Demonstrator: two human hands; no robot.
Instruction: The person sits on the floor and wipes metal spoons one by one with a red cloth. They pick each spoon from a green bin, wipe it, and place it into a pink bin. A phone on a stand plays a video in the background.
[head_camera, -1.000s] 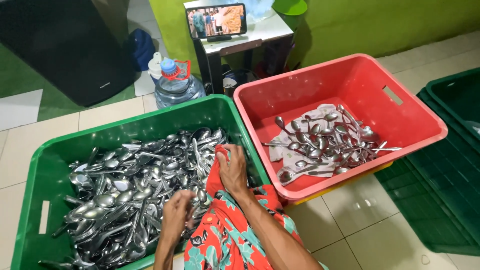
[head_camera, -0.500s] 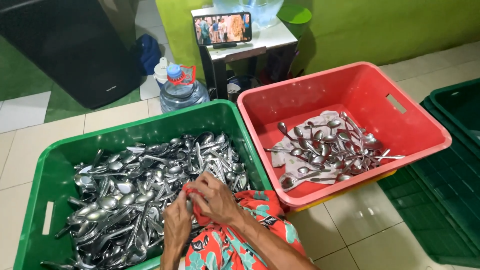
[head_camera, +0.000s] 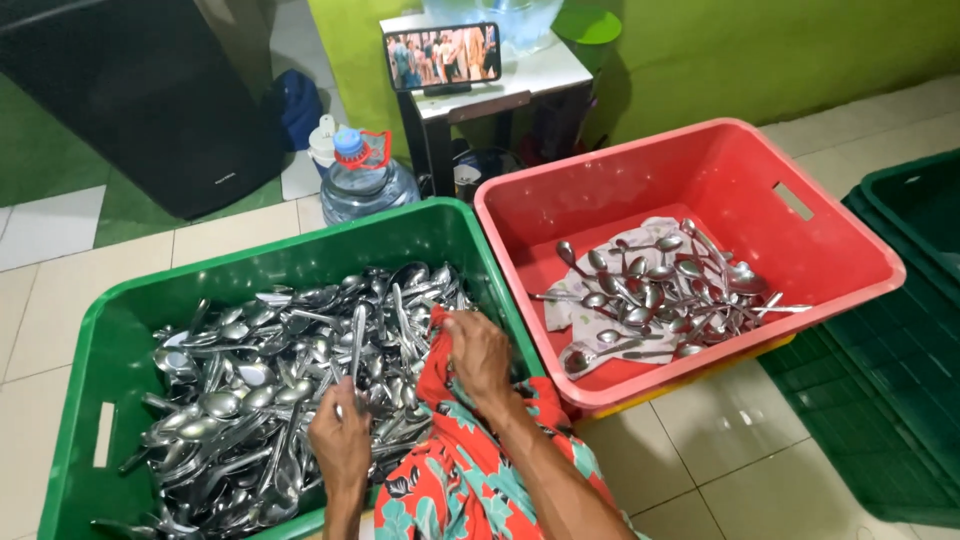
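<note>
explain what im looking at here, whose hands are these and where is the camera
The camera sits on a person's head and looks down, so the two bare hands are the wearer's own. The left hand lifts one long steel spoon out of a green plastic crate heaped with spoons. The right hand clutches a red flowered cloth. Beside it a red plastic crate holds fewer spoons lying on a pale cloth. Both crates stand on a tiled floor.

Red crate (head_camera: 800, 185), water jug (head_camera: 365, 180), phone (head_camera: 443, 55) on small table (head_camera: 545, 75), dark-green crate (head_camera: 915, 215).
</note>
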